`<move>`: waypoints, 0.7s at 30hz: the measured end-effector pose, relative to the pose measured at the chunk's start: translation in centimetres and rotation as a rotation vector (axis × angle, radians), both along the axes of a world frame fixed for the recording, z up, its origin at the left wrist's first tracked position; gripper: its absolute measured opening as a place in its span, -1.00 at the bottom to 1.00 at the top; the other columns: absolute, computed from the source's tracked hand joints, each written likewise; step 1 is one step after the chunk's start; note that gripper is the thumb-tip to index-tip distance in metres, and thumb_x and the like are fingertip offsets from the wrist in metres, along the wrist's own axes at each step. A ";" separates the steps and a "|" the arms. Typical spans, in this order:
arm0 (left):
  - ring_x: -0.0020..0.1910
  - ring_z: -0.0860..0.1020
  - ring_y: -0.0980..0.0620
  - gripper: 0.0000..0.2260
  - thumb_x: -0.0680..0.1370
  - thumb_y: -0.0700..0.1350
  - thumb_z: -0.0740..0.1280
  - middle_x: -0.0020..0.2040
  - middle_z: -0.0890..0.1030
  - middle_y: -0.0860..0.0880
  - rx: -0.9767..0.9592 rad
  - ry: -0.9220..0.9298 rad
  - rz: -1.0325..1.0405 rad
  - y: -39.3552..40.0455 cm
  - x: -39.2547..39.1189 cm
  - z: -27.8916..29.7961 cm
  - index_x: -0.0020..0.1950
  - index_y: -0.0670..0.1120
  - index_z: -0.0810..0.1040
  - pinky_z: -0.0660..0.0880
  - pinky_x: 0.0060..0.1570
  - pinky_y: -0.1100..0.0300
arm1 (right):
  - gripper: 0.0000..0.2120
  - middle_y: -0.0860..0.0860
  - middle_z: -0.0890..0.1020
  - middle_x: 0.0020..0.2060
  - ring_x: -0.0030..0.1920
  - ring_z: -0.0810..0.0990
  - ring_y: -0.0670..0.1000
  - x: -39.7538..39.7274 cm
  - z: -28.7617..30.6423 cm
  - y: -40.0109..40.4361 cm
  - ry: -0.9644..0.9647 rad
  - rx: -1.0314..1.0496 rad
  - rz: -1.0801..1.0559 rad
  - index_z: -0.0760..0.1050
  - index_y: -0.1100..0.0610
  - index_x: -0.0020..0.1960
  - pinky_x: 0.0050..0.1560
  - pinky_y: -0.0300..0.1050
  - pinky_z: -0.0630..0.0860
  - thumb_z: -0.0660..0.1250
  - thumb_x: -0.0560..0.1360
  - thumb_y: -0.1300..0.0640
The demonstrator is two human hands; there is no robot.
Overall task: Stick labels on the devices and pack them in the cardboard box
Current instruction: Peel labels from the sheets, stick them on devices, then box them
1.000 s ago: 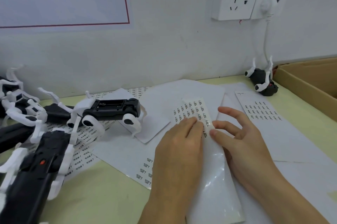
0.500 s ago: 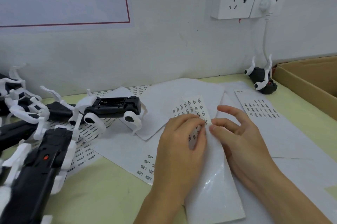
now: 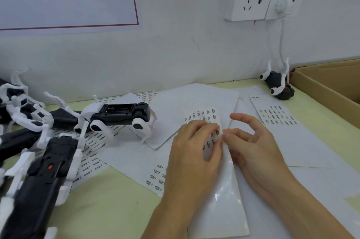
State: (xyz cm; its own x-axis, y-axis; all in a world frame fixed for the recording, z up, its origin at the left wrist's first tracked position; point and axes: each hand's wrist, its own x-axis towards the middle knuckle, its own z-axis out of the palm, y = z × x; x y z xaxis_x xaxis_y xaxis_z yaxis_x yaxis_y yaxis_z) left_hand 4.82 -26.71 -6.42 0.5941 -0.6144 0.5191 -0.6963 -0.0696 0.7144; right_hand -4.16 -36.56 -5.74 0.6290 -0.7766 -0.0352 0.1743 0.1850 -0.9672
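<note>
- Your left hand (image 3: 191,153) lies at lower centre of the frame, fingers curled down onto the label sheet (image 3: 209,122) and holding it in place.
- Your right hand (image 3: 251,145) sits just beside it; thumb and forefinger pinch at the sheet's right edge, the other fingers spread loose above.
- The glossy backing strip (image 3: 224,199) runs from under both hands toward the bottom edge.
- One device (image 3: 118,115) stands at centre left, belly up with its battery bay showing; more devices (image 3: 35,170) crowd the left edge.
- Another device (image 3: 278,85) lies upside down at upper right, just beside the cardboard box (image 3: 321,90).
- Other label sheets (image 3: 276,116) lie spread over the table (image 3: 109,199).
</note>
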 end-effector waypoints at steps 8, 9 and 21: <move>0.05 0.50 0.16 -0.81 0.53 -0.04 0.33 -0.02 0.57 0.15 -0.002 0.013 0.004 0.0 0.0 0.1 0.05 -0.05 0.68 0.48 0.07 0.17 | -0.63 0.16 0.70 -0.22 -0.24 0.64 0.10 0.1 -0.1 0.3 0.017 -0.012 -0.026 0.48 -0.01 0.12 -0.02 0.05 0.55 0.38 0.48 0.41; 0.04 0.51 0.16 -0.81 0.53 -0.04 0.33 -0.03 0.57 0.15 -0.008 0.028 0.002 0.0 0.0 0.2 0.04 -0.05 0.68 0.47 0.05 0.20 | -0.63 0.17 0.71 -0.21 -0.23 0.64 0.10 0.1 0.0 0.4 0.017 -0.015 -0.030 0.48 -0.01 0.11 0.00 0.06 0.56 0.39 0.48 0.40; -0.18 0.56 0.02 -0.90 0.51 -0.17 0.36 -0.23 0.64 0.05 -0.010 -0.132 0.099 0.1 -0.1 0.6 -0.16 -0.12 0.65 0.45 -0.18 0.13 | -0.70 0.00 0.73 -0.32 -0.38 0.65 -0.11 0.3 1.0 1.8 0.068 -0.279 -0.157 0.42 0.06 -0.04 -0.34 -0.43 0.47 0.44 0.44 0.38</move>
